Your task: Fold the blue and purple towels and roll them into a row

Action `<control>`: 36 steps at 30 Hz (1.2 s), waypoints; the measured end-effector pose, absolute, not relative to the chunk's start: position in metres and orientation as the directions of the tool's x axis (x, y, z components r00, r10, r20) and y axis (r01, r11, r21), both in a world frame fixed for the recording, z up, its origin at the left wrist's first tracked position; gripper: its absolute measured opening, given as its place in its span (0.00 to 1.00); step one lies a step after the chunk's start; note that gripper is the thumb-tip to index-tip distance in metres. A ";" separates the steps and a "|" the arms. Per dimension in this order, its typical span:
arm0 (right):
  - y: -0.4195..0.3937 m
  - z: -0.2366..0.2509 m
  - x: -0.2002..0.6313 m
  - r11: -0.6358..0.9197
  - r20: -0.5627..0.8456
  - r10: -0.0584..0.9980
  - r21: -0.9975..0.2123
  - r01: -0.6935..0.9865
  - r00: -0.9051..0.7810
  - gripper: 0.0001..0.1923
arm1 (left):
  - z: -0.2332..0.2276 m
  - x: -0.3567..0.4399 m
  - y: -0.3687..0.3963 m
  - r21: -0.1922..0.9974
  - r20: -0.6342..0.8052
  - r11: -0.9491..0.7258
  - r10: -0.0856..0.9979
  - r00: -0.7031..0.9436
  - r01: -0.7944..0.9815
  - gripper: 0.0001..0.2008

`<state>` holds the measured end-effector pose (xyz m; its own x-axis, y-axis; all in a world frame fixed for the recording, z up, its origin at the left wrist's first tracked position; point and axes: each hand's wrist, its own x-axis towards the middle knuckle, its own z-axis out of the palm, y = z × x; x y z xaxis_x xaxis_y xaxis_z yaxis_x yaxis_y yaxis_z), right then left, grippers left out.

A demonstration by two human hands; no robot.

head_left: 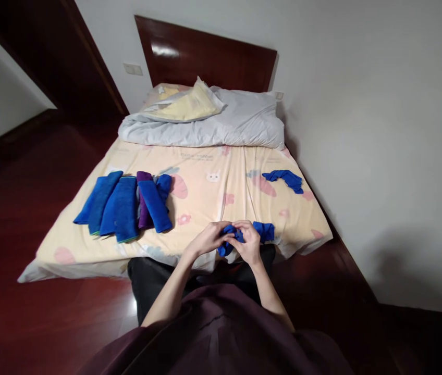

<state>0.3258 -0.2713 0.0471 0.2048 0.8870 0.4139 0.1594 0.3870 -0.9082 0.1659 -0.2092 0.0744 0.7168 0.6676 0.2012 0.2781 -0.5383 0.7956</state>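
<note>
Both my hands meet over the near edge of the bed [88, 250], gripping one crumpled blue cloth [265, 230]. My left hand [208, 238] pinches its left end and my right hand [250, 242] covers its middle; part of the cloth hangs below my fingers and part lies on the sheet to the right. A row of several folded blue cloths [121, 208], with one purple cloth [143, 204] among them, lies on the sheet to my left. Another loose blue cloth [284, 178] lies crumpled further back on the right.
A grey duvet [221, 127] and a yellow pillow [184, 104] are piled at the dark wooden headboard [205, 54]. A white wall [381, 156] runs close along the bed's right side. Dark red wooden floor [29, 172] stretches to the left.
</note>
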 end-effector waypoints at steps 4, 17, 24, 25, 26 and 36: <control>-0.265 0.020 0.350 0.332 0.387 0.915 -0.884 0.330 0.115 0.26 | 0.081 0.148 -0.204 0.775 0.248 -0.556 0.705 0.664 0.301 0.12; -0.268 -0.049 0.433 0.099 0.127 0.992 -0.641 0.761 -0.022 0.10 | 0.117 0.040 -0.174 0.762 0.549 -0.466 0.833 -0.068 0.450 0.11; -0.308 -0.039 0.475 0.058 0.007 0.998 -0.629 0.775 -0.069 0.14 | 0.140 -0.024 -0.140 0.806 0.582 -0.400 0.674 -0.455 0.437 0.15; -0.311 -0.036 0.479 0.045 0.004 0.998 -0.620 0.783 -0.055 0.16 | 0.141 -0.029 -0.138 0.805 0.579 -0.395 0.688 -0.438 0.443 0.15; -0.313 -0.032 0.483 0.033 0.000 0.999 -0.613 0.790 -0.041 0.17 | 0.140 -0.034 -0.136 0.800 0.579 -0.392 0.704 -0.411 0.455 0.15; -0.290 0.045 0.552 -0.079 -0.074 0.997 -0.726 0.683 0.037 0.27 | 0.121 -0.070 -0.118 0.792 0.486 -0.295 0.835 -0.259 0.535 0.16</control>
